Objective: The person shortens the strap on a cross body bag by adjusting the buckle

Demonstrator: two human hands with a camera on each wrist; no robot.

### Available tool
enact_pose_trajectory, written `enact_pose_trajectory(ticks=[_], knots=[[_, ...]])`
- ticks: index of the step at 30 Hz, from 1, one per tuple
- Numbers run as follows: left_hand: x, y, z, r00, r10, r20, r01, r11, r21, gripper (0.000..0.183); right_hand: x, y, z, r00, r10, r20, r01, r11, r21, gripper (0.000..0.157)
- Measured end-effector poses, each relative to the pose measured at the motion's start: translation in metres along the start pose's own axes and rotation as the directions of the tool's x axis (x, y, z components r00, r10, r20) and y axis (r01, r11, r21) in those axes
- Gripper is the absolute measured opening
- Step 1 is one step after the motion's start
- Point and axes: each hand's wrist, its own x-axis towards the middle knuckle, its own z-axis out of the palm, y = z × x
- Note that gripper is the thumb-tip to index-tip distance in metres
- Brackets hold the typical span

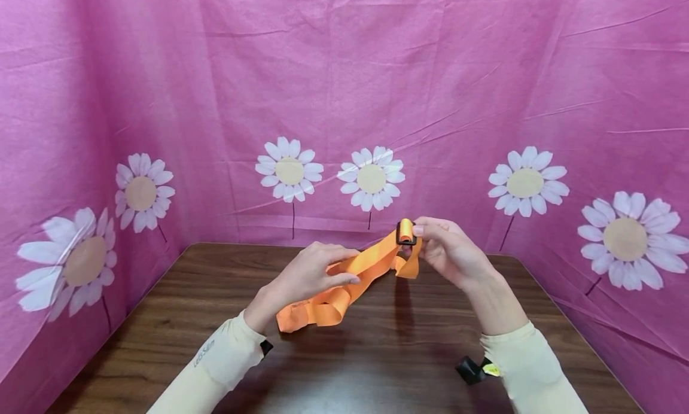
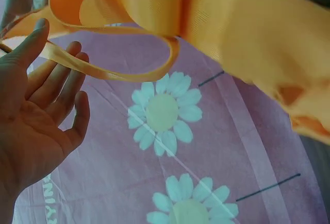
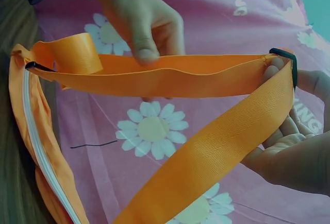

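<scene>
An orange webbing strap (image 1: 371, 259) stretches above the table between the two hands. My right hand (image 1: 457, 252) pinches the black slide buckle (image 1: 406, 233) at its raised end, with a strap tail hanging beside it. Nearer the middle, my left hand (image 1: 307, 273) has the strap passing between its thumb and its loosely extended fingers. In the left wrist view, the fingers of this left hand (image 2: 46, 100) lie behind a strap loop. At the strap's low end hangs an orange fabric pouch (image 3: 38, 131) with a white zipper (image 3: 38, 136), next to a coiled strap length (image 3: 77, 54).
The dark wooden table (image 1: 377, 366) lies beneath the hands. A pink cloth (image 1: 334, 73) printed with white daisies surrounds its back and sides. Black wrist gear (image 1: 470, 370) shows beside the right sleeve.
</scene>
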Motion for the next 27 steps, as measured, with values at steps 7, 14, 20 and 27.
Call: enact_pose_trajectory(ticks=[7, 14, 20, 27], knots=[[-0.005, -0.011, -0.008, 1.0, -0.008, 0.005, 0.008, 1.0, -0.009, 0.046, 0.001, -0.002, -0.002, 1.0, 0.002, -0.023, -0.002, 1.0, -0.024, 0.026], [-0.006, 0.005, -0.007, 1.0, -0.005, -0.028, 0.004, 0.998, -0.059, 0.062, 0.004, 0.009, 0.006, 1.0, 0.014, -0.011, -0.016, 0.966, -0.258, 0.009], [-0.002, 0.027, -0.004, 0.986, 0.035, -0.162, -0.054, 0.992, -0.11, 0.063, 0.006, 0.018, 0.02, 0.997, 0.076, 0.016, -0.063, 0.911, -0.407, 0.016], [0.002, 0.036, -0.002, 0.972, 0.111, -0.208, -0.135, 0.985, -0.104, 0.052, 0.006, 0.025, 0.028, 0.992, 0.101, 0.082, -0.055, 0.897, -0.438, 0.019]])
